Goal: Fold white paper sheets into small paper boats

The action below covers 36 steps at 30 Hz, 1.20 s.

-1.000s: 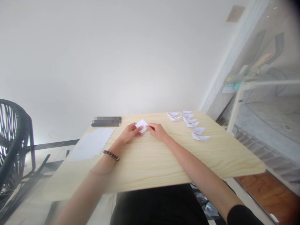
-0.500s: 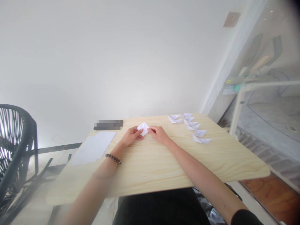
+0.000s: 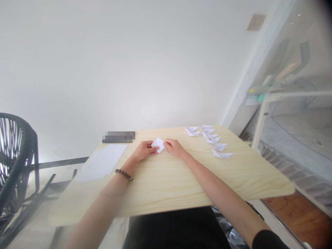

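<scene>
A small folded piece of white paper (image 3: 158, 143), diamond-shaped with creases, is held just above the wooden table (image 3: 166, 183). My left hand (image 3: 144, 150) grips its left side, thumb lying over the front. At the right corner, the fingers of my right hand (image 3: 173, 147) are pinched on the same paper. Several folded paper boats (image 3: 219, 147) stand in a loose group to the right of my hands. Left of my left arm lies a stack of white paper sheets (image 3: 103, 160).
Behind the sheets sits a dark, blurred-out object (image 3: 118, 137) near the table's back edge. A dark woven chair (image 3: 23, 148) stands at the left. Along the back runs a white wall (image 3: 155, 62); a white metal frame (image 3: 260, 124) rises beyond the right edge.
My left thumb has shifted slightly on the folded paper, and the paper is turned a little. Both hands keep their hold. The whole view has moved slightly.
</scene>
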Each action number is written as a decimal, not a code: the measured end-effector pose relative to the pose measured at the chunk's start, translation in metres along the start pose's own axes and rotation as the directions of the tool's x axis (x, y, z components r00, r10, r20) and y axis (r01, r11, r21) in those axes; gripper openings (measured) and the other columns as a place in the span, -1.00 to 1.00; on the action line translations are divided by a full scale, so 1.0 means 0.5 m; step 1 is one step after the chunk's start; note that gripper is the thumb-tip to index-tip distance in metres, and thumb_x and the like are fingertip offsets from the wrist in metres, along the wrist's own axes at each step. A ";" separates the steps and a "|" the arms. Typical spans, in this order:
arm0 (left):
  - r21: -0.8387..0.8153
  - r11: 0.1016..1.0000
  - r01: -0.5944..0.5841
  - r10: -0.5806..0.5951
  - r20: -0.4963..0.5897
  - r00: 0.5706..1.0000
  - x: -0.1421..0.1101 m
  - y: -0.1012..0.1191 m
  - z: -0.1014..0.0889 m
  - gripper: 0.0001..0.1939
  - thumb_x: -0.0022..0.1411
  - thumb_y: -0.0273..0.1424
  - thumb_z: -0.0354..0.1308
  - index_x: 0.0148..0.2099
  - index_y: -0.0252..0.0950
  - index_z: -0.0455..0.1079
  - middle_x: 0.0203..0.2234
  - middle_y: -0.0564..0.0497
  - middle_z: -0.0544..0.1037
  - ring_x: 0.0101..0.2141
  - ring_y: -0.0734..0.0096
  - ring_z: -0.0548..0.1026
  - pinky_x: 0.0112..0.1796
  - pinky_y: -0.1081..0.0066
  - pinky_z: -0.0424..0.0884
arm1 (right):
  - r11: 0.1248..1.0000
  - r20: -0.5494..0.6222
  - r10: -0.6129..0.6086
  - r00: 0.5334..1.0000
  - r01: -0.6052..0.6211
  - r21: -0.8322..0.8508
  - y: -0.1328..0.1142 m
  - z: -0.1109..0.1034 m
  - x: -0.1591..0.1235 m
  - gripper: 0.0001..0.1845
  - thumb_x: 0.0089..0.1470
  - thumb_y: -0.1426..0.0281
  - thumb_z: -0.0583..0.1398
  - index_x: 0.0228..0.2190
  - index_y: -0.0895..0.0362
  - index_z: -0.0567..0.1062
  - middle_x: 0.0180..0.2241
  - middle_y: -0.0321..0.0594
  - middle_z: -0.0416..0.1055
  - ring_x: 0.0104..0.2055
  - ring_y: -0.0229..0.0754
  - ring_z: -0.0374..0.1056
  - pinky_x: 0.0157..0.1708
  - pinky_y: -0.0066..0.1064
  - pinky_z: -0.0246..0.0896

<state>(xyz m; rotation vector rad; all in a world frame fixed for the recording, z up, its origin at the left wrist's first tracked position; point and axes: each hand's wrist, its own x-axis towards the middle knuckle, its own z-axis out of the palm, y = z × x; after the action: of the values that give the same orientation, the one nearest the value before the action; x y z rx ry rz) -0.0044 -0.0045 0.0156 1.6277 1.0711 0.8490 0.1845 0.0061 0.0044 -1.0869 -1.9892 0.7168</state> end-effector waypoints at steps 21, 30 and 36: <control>0.039 0.999 -0.003 0.003 -0.003 1.000 0.004 -0.008 0.001 -0.62 -0.09 -0.23 0.21 -0.24 -0.37 0.35 -0.43 -0.03 0.51 -0.42 0.35 0.46 -0.33 0.38 0.34 | 0.989 0.052 -0.091 0.994 0.096 -0.112 0.004 -0.005 0.002 -0.58 0.07 0.19 -0.05 -0.62 0.20 0.35 -0.65 -0.34 0.25 -0.59 -0.38 0.06 -0.55 -0.51 -0.13; -0.061 0.994 -0.092 0.090 -0.025 0.996 0.001 0.011 0.017 -0.61 0.08 -0.12 0.00 -0.30 -0.39 0.34 -0.52 0.01 0.42 -0.49 0.43 0.39 -0.49 0.44 0.36 | 0.985 0.157 -0.107 0.982 0.127 -0.121 -0.001 -0.010 0.000 -0.58 0.08 0.21 -0.06 -0.62 0.21 0.33 -0.63 -0.35 0.25 -0.58 -0.41 0.05 -0.54 -0.53 -0.13; 0.080 0.987 -0.140 0.144 -0.048 0.988 0.002 0.004 0.005 -0.64 0.10 -0.14 0.00 -0.34 -0.38 0.36 -0.57 0.05 0.39 -0.55 0.53 0.31 -0.54 0.53 0.23 | 0.986 0.197 -0.105 0.975 0.127 -0.104 -0.005 -0.014 -0.005 -0.61 0.08 0.23 -0.05 -0.60 0.21 0.34 -0.62 -0.36 0.26 -0.58 -0.41 0.05 -0.54 -0.54 -0.12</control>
<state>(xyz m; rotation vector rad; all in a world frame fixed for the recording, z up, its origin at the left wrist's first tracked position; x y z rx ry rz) -0.0011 -0.0049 0.0168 1.7706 1.0457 0.9602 0.1900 0.0035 0.0095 -0.9887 -2.2626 0.6714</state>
